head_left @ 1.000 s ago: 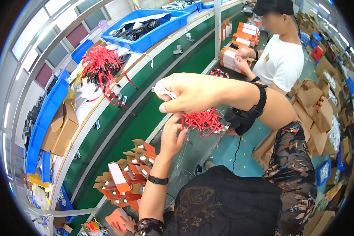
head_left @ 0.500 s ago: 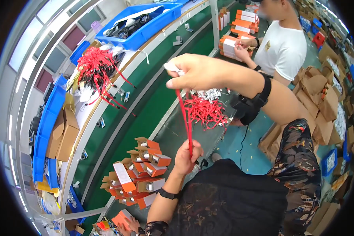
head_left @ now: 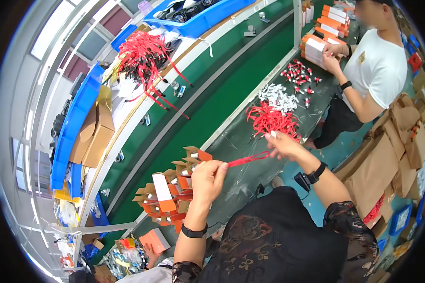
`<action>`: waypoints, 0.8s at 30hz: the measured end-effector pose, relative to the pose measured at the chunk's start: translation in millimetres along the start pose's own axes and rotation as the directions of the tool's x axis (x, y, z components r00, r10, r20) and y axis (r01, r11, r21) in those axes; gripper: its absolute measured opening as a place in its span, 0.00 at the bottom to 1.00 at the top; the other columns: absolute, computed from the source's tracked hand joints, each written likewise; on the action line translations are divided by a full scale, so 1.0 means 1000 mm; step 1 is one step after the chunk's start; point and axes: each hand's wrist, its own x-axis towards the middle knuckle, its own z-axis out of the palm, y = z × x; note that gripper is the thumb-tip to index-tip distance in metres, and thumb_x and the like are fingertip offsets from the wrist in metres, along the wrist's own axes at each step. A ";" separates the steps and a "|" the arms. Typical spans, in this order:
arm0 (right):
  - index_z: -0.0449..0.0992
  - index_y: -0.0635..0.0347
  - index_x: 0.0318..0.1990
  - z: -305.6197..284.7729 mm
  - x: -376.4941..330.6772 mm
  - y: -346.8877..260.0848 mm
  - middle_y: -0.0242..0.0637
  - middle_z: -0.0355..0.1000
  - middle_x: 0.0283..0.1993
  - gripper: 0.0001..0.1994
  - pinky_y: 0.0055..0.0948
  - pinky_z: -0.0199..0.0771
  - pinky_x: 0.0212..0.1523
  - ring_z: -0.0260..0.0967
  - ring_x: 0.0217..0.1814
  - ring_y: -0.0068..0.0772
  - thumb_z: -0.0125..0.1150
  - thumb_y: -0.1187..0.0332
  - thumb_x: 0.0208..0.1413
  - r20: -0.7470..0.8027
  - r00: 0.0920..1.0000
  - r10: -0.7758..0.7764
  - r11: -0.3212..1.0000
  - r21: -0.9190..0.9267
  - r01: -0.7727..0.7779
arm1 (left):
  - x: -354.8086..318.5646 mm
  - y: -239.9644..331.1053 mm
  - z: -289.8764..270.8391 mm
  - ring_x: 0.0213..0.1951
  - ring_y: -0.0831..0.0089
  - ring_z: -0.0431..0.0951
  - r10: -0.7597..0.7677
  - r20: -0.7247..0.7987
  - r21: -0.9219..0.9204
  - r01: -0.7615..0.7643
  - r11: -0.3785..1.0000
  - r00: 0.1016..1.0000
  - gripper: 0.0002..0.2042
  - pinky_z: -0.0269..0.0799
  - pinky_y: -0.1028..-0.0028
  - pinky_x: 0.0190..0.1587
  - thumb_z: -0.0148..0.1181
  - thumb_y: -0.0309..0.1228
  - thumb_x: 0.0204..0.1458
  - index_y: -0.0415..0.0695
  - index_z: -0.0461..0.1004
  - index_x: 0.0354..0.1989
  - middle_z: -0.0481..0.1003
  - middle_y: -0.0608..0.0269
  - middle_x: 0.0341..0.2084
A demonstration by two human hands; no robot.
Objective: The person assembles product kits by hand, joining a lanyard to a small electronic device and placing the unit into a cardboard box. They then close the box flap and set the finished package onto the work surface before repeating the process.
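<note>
My left hand [head_left: 207, 183] is closed, with its thumb pressed on one end of a thin red strap [head_left: 246, 160]. From there the strap stretches to the right, and its looped end lies close to the fingers of my right hand [head_left: 288, 145]. Between my right fingertips shows a small white piece [head_left: 273, 134]; whether the strap joins it I cannot tell. Just beyond that hand is a heap of red straps [head_left: 269, 119] on the dark bench. Below and left of my left hand stand several open orange-and-white boxes [head_left: 163, 192], with white items inside.
White small parts [head_left: 277, 97] and red-and-white pieces [head_left: 301, 75] lie past the heap. A co-worker in a white shirt [head_left: 381, 66] handles something by stacked boxes [head_left: 315, 48]. Along the left run a green conveyor [head_left: 193, 120] and a shelf with red-strapped cables [head_left: 144, 56]. Another person's hand [head_left: 151, 254] touches a box.
My right hand has come down and right, toward the strap heap; my left hand has risen slightly. The red strap has swung from upright to nearly level. The view has shifted.
</note>
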 end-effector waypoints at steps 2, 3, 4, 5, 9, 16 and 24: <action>0.71 0.61 0.41 0.007 0.036 0.021 0.35 0.75 0.30 0.19 0.28 0.70 0.25 0.73 0.27 0.24 0.55 0.51 0.65 -0.084 0.978 -0.192 0.974 -0.140 0.179 | 0.005 0.010 -0.004 0.25 0.63 0.72 0.046 0.204 0.041 -0.055 0.998 0.978 0.07 0.67 0.66 0.30 0.64 0.30 0.54 0.41 0.79 0.28 0.74 0.59 0.19; 0.71 0.62 0.43 0.009 0.052 0.029 0.37 0.75 0.31 0.19 0.31 0.73 0.28 0.75 0.29 0.27 0.56 0.51 0.65 -0.135 0.911 -0.389 0.891 -0.305 0.335 | 0.008 0.011 -0.008 0.25 0.60 0.72 0.096 0.239 0.063 -0.114 0.991 0.966 0.08 0.67 0.65 0.29 0.64 0.31 0.54 0.41 0.78 0.27 0.73 0.58 0.19; 0.71 0.64 0.45 0.017 0.051 0.021 0.43 0.75 0.34 0.18 0.37 0.74 0.34 0.77 0.33 0.37 0.59 0.55 0.63 -0.054 0.891 -0.451 0.814 -0.433 0.386 | 0.013 0.012 -0.010 0.25 0.60 0.72 0.094 0.253 0.059 -0.113 0.992 0.963 0.08 0.67 0.65 0.29 0.64 0.31 0.54 0.41 0.78 0.27 0.73 0.58 0.19; 0.71 0.64 0.46 0.024 0.046 0.015 0.45 0.75 0.35 0.17 0.39 0.75 0.36 0.77 0.35 0.41 0.59 0.58 0.61 0.064 0.867 -0.495 0.744 -0.483 0.461 | 0.019 0.014 -0.013 0.25 0.60 0.72 0.115 0.352 0.038 -0.137 0.990 0.929 0.08 0.67 0.64 0.29 0.64 0.32 0.54 0.41 0.78 0.27 0.73 0.57 0.19; 0.74 0.62 0.48 0.057 -0.004 -0.040 0.53 0.77 0.41 0.15 0.46 0.75 0.44 0.76 0.45 0.55 0.59 0.66 0.54 0.523 0.759 -0.388 0.641 -0.438 0.630 | 0.032 0.010 -0.016 0.24 0.59 0.72 0.156 0.464 -0.010 -0.170 0.985 0.872 0.08 0.66 0.64 0.29 0.63 0.32 0.55 0.40 0.77 0.28 0.72 0.55 0.19; 0.73 0.70 0.40 0.084 -0.032 -0.061 0.57 0.74 0.32 0.17 0.50 0.73 0.41 0.74 0.40 0.59 0.52 0.59 0.63 0.824 0.448 -0.348 0.417 -0.292 0.861 | 0.020 -0.022 -0.014 0.25 0.73 0.72 -0.051 0.305 -0.148 0.100 0.984 0.951 0.10 0.67 0.71 0.29 0.58 0.30 0.61 0.39 0.74 0.27 0.72 0.64 0.19; 0.73 0.64 0.42 0.084 -0.065 -0.067 0.44 0.76 0.31 0.09 0.35 0.76 0.34 0.78 0.32 0.42 0.64 0.71 0.58 0.316 0.708 -0.632 0.686 -0.195 0.700 | -0.030 -0.055 0.076 0.51 0.67 0.75 -0.257 0.330 -0.936 0.350 0.033 0.908 0.17 0.67 0.63 0.58 0.52 0.44 0.65 0.41 0.71 0.49 0.75 0.60 0.47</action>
